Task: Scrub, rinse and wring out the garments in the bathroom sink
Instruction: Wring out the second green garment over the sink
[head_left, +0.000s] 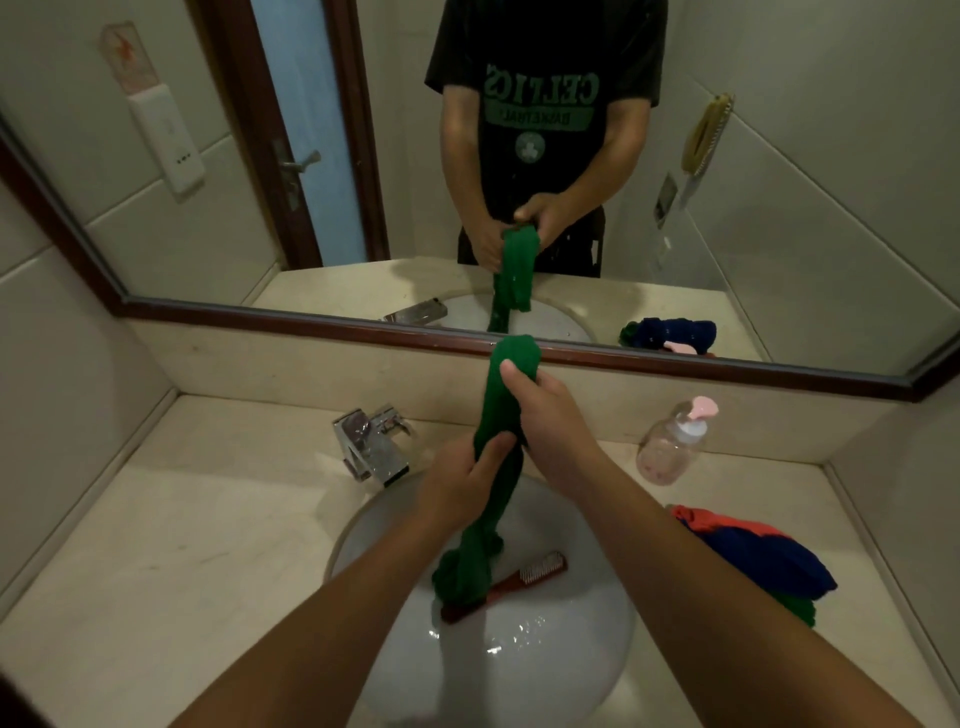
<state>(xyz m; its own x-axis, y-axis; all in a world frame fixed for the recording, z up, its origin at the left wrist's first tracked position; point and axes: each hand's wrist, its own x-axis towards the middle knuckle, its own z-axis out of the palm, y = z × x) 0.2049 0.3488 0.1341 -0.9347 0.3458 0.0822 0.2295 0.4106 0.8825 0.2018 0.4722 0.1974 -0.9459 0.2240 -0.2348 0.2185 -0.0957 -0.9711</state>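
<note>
Above the white round sink (571, 654) in the beige stone surface (182, 545), left grip (462, 480) and right grip (548, 415) clasp a twisted green cloth garment (491, 525): wringing seems underway. At the right edge, blue-and-orange garments (769, 564) likely wait.

In reflection, the person wears a black short-sleeved T-shirt (545, 47) with green block lettering (540, 91) across the chest, reading reversed, and a round pale clover emblem (529, 145) beneath. Dark bottoms (576, 249) follow. The forearms (332, 613) are bare down to the left hand (462, 480) and right hand (550, 418).
</note>
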